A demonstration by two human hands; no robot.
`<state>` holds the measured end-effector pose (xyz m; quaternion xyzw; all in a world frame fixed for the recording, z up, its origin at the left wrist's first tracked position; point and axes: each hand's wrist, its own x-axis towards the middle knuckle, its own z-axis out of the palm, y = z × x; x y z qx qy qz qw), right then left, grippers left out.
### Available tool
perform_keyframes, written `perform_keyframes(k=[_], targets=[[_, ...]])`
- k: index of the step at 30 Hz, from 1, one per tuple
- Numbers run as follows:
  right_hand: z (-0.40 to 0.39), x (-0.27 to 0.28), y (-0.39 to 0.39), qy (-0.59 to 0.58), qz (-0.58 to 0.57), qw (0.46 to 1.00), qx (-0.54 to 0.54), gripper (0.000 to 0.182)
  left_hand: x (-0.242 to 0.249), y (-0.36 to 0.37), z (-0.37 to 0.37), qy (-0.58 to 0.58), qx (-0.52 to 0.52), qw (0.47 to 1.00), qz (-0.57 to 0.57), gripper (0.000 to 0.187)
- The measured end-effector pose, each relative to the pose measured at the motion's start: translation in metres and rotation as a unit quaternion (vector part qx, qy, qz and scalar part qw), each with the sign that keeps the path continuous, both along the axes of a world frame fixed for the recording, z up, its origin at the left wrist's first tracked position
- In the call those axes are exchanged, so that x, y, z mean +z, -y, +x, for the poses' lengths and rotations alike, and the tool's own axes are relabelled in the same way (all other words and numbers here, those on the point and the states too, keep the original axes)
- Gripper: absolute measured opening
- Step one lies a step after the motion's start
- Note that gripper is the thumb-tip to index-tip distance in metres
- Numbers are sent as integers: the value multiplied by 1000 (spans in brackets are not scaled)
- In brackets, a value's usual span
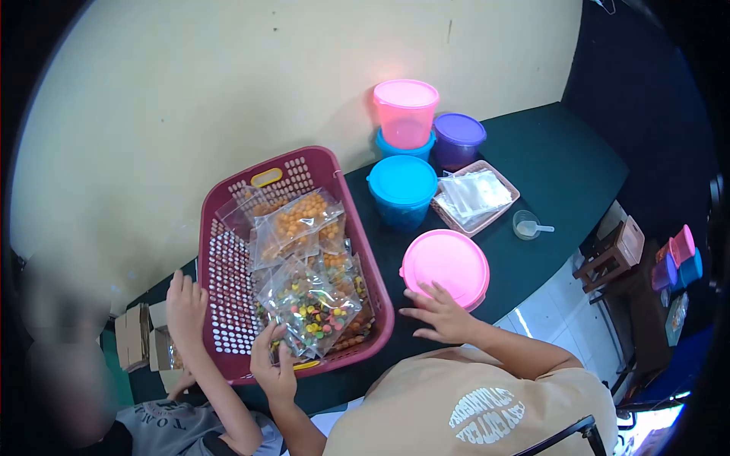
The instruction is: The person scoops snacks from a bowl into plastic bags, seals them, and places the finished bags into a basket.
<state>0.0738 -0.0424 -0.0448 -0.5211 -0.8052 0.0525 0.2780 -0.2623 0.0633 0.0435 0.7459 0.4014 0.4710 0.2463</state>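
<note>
My left hand [274,368] is at the near edge of a maroon perforated basket [371,285], fingers curled but apart. Its fingertips overlap the corner of a clear plastic bag of multicoloured candy-like balls [312,308], which lies on top of other bags. My right hand [442,315] rests with spread fingers at the near edge of the pink lid [445,266] of a round tub. Further back in the basket are clear bags of orange round pieces [304,216].
Another person's hand [187,308] is over the basket's left side, near cardboard boxes [133,338]. Behind the lid stand blue [403,182], pink [407,114] and purple tubs [459,135], a tray of clear bags [475,194] and a small cup with a spoon [526,226]. A wooden stool [614,251] stands beyond.
</note>
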Motion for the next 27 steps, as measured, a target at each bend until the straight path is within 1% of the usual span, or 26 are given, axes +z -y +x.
perform_keyframes(k=[1,2,3,4,5,6,7,8,9,10,12,14,15,16,18,19,20,22,23,25,26,27], targets=[[12,1,4,23,-21,998,-51,60,4,4,2,-14,13,999,36,30],[25,2,7,47,-41,993,-101,56,-5,7,-1,-13,9,999,38,30],[39,5,9,22,-39,989,-138,48,-19,10,-8,38,9,998,42,28],[55,6,9,22,-38,989,-139,48,-21,14,-6,87,9,995,44,26],[73,4,8,22,-30,978,-204,45,-28,23,3,162,40,985,35,21],[91,1,7,22,-22,963,-267,41,-32,28,7,160,42,986,34,21],[109,-4,5,22,-24,964,-264,41,-36,33,11,130,61,987,76,20],[130,-11,0,-23,-26,950,-311,39,-41,39,16,100,82,985,118,18],[151,-19,-7,-66,-27,932,-356,38,-28,46,34,82,69,983,147,15],[172,-28,-17,-64,-25,935,-349,38,-22,52,47,84,76,982,149,15],[213,-55,-42,-70,-86,903,-416,40,-14,66,75,52,49,981,183,14],[246,-85,-74,-35,-88,909,-406,47,-5,77,105,42,65,978,192,15],[259,-101,-89,4,-65,919,-389,52,-3,83,118,32,61,980,187,17],[266,-97,-99,4,-64,924,-378,52,-1,88,132,20,56,981,182,18],[274,-103,-116,67,-77,931,-351,57,3,100,161,17,68,981,178,21],[278,-110,-121,93,0,938,-334,45,4,104,174,12,62,982,176,21],[286,-116,-124,86,-3,940,-329,45,5,109,184,7,54,983,174,21],[301,-114,-134,91,-151,943,-283,34,7,120,204,-16,60,982,181,22],[305,-114,-134,88,-150,945,-277,34,6,126,212,-16,66,981,181,21],[315,-113,-133,81,-158,952,-249,23,0,137,225,-16,79,980,182,20],[321,-111,-131,83,-158,954,-242,23,-4,143,231,-10,88,981,172,19],[326,-106,-130,71,-162,952,-249,29,-8,149,235,-4,97,982,161,18]])
